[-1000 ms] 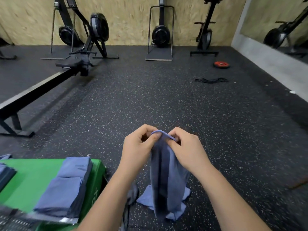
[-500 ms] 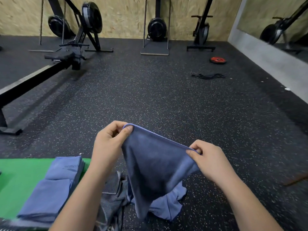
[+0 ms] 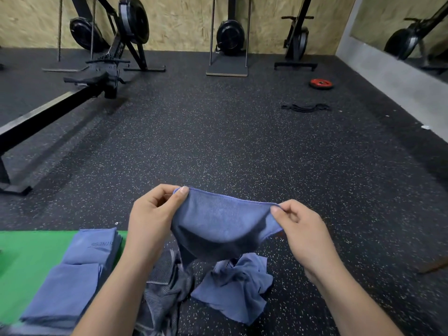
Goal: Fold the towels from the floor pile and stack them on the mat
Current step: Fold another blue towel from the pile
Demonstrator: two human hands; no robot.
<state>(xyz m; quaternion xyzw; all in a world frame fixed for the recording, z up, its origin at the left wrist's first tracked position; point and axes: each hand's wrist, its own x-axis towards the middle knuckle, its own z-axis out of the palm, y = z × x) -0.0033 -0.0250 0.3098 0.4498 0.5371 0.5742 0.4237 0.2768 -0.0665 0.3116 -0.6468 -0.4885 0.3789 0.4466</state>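
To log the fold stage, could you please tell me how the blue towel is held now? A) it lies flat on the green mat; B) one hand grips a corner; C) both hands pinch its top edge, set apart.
C: the left hand and right hand, set apart, each pinch the top edge of the blue towel.

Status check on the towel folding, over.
Left hand and right hand each pinch a top corner of the blue towel, spread between them. Crumpled towels lie beneath; folded stack on the green mat. No obstruction seen.
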